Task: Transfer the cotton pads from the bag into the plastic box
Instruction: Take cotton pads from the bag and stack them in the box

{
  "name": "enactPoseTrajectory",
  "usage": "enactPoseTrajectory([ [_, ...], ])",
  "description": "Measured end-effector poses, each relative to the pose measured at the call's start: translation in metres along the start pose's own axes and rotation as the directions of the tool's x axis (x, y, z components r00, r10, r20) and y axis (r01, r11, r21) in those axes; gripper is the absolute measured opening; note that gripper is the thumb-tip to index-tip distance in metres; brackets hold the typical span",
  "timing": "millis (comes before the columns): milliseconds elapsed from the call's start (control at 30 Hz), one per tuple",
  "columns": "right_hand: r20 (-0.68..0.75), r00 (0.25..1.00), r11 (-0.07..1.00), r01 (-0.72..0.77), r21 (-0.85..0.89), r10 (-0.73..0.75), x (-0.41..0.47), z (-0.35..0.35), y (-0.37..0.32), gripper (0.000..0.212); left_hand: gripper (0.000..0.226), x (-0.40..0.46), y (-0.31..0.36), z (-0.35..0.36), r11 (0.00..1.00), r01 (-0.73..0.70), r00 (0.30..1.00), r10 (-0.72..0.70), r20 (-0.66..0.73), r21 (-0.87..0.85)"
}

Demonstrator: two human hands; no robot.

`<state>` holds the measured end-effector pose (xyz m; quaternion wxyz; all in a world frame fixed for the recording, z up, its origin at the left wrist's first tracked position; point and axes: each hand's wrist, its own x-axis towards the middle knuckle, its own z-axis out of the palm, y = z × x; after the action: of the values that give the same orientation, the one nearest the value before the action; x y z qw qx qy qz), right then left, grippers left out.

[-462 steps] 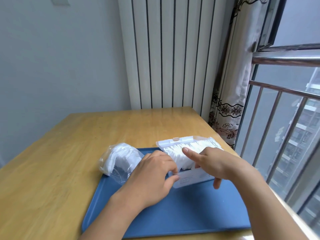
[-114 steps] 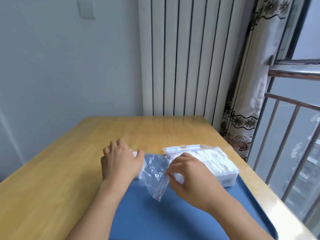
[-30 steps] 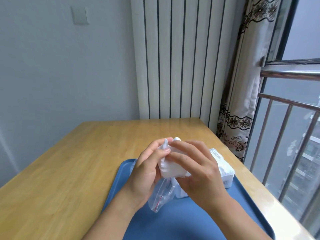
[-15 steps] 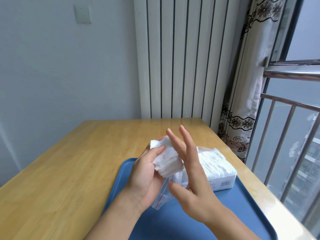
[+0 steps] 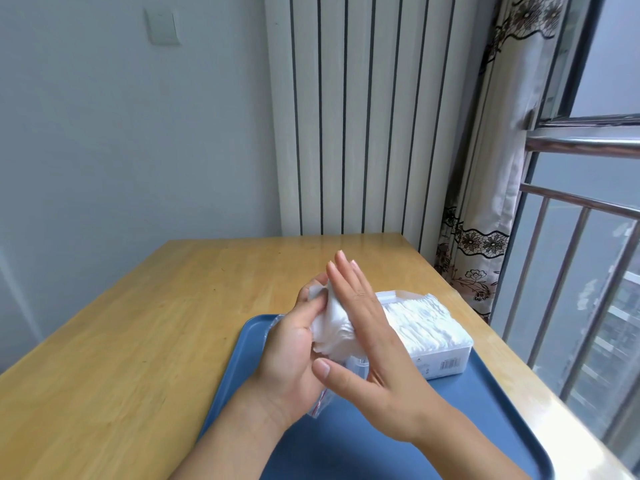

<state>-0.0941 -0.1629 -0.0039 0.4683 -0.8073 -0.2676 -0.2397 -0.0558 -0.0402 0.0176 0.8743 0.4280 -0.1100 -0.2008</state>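
My left hand (image 5: 289, 355) grips a stack of white cotton pads (image 5: 332, 332) held above the blue tray (image 5: 485, 403). The clear zip bag (image 5: 320, 403) with a red seal line hangs below the same hand, mostly hidden. My right hand (image 5: 374, 344) lies flat, fingers straight, pressed against the right side of the stack. Just right of both hands stands the clear plastic box (image 5: 446, 362), its lid open and packed with white cotton pads (image 5: 426, 323).
The tray sits on a wooden table (image 5: 138, 334) near its right edge. A radiator (image 5: 363, 116) and a patterned curtain (image 5: 485, 202) stand behind the table. A window with metal railing (image 5: 581, 237) is at the right.
My right hand has flattened further against the pad stack and slid forward along it. The stack and bag stay in my left hand, slightly lower than before.
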Motion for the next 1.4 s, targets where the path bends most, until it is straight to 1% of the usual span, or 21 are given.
enactPoseTrajectory([
  [167,-0.059,0.997,0.997,0.052,0.064,-0.048,0.003,-0.007,-0.006,0.087,0.042,0.003,0.001,-0.007,1.000,-0.003,1.000,0.003,0.007,-0.015],
  [233,-0.036,0.994,0.994,0.103,-0.028,-0.104,0.004,-0.014,-0.005,0.096,0.042,0.004,0.003,-0.009,1.000,0.021,1.000,-0.021,0.007,-0.012],
  [300,0.037,0.986,0.968,0.169,-0.186,-0.165,0.006,-0.017,0.000,0.101,0.042,0.003,0.007,-0.008,0.998,0.066,0.997,-0.066,0.031,-0.023],
  [400,0.130,0.969,0.888,0.243,-0.389,-0.208,0.008,-0.013,0.008,0.099,0.048,0.000,0.009,-0.008,0.985,0.169,0.982,-0.170,0.081,0.018],
  [467,0.143,0.969,0.868,0.243,-0.433,-0.200,0.008,-0.010,0.011,0.095,0.050,0.001,0.008,-0.011,0.982,0.188,0.977,-0.189,0.098,0.018],
  [500,0.144,0.971,0.875,0.233,-0.425,-0.189,0.008,-0.011,0.011,0.091,0.046,0.001,0.008,-0.011,0.982,0.187,0.977,-0.186,0.108,0.001],
  [567,0.146,0.977,0.917,0.199,-0.347,-0.157,0.006,-0.010,0.011,0.079,0.040,0.002,0.008,-0.010,0.986,0.164,0.980,-0.161,0.114,-0.022],
  [667,0.102,0.984,0.968,0.161,-0.192,-0.144,0.006,-0.010,0.011,0.050,0.051,0.003,0.006,-0.010,0.995,0.098,0.992,-0.099,0.081,0.017],
  [733,0.008,0.993,0.985,0.117,-0.130,-0.117,0.007,-0.011,0.010,0.042,0.046,0.001,0.007,-0.005,0.992,0.028,0.996,-0.037,0.075,0.121],
  [800,-0.138,0.987,0.993,0.072,-0.093,-0.085,0.010,-0.013,0.012,0.039,0.044,0.001,0.007,-0.004,0.957,-0.077,0.997,0.068,0.043,0.278],
  [833,-0.219,0.974,0.996,0.046,-0.075,-0.062,0.013,-0.016,0.013,0.036,0.045,0.003,0.009,-0.004,0.911,-0.140,0.990,0.142,0.026,0.388],
  [867,-0.293,0.956,1.000,-0.002,-0.026,-0.006,0.013,-0.017,0.013,0.032,0.049,0.003,0.009,-0.009,0.822,-0.207,0.974,0.225,0.032,0.530],
  [900,-0.354,0.932,0.996,-0.055,0.066,0.075,0.015,-0.020,0.012,0.028,0.053,0.004,0.010,-0.013,0.675,-0.273,0.951,0.297,0.086,0.685],
  [933,-0.393,0.905,0.979,-0.098,0.176,0.162,0.016,-0.024,0.012,0.025,0.056,0.003,0.012,-0.018,0.503,-0.319,0.932,0.322,0.168,0.804],
  [967,-0.407,0.880,0.950,-0.133,0.284,0.245,0.018,-0.028,0.013,0.023,0.057,0.003,0.014,-0.021,0.346,-0.326,0.931,0.281,0.235,0.880],
  [1000,-0.403,0.856,0.914,-0.173,0.368,0.324,0.018,-0.033,0.014,0.022,0.059,0.003,0.014,-0.025,0.232,-0.312,0.942,0.199,0.269,0.921],
  [1067,-0.361,0.814,0.845,-0.266,0.465,0.455,0.019,-0.042,0.019,0.022,0.062,0.001,0.012,-0.029,0.074,-0.273,0.961,0.066,0.268,0.959],
  [1133,-0.323,0.776,0.805,-0.368,0.465,0.541,0.019,-0.047,0.024,0.022,0.066,0.001,0.009,-0.031,-0.080,-0.272,0.961,0.033,0.275,0.959],
  [1200,-0.305,0.739,0.776,-0.450,0.442,0.601,0.019,-0.048,0.028,0.024,0.075,0.002,0.011,-0.035,-0.150,-0.281,0.957,0.034,0.289,0.948],
  [1300,-0.278,0.689,0.724,-0.518,0.456,0.669,0.021,-0.050,0.032,0.037,0.080,0.006,0.021,-0.047,-0.194,-0.258,0.958,0.072,0.276,0.946],
  [1400,-0.243,0.663,0.683,-0.556,0.473,0.708,0.021,-0.049,0.035,0.032,0.077,0.012,0.028,-0.053,-0.287,-0.182,0.954,0.179,0.239,0.941],
])
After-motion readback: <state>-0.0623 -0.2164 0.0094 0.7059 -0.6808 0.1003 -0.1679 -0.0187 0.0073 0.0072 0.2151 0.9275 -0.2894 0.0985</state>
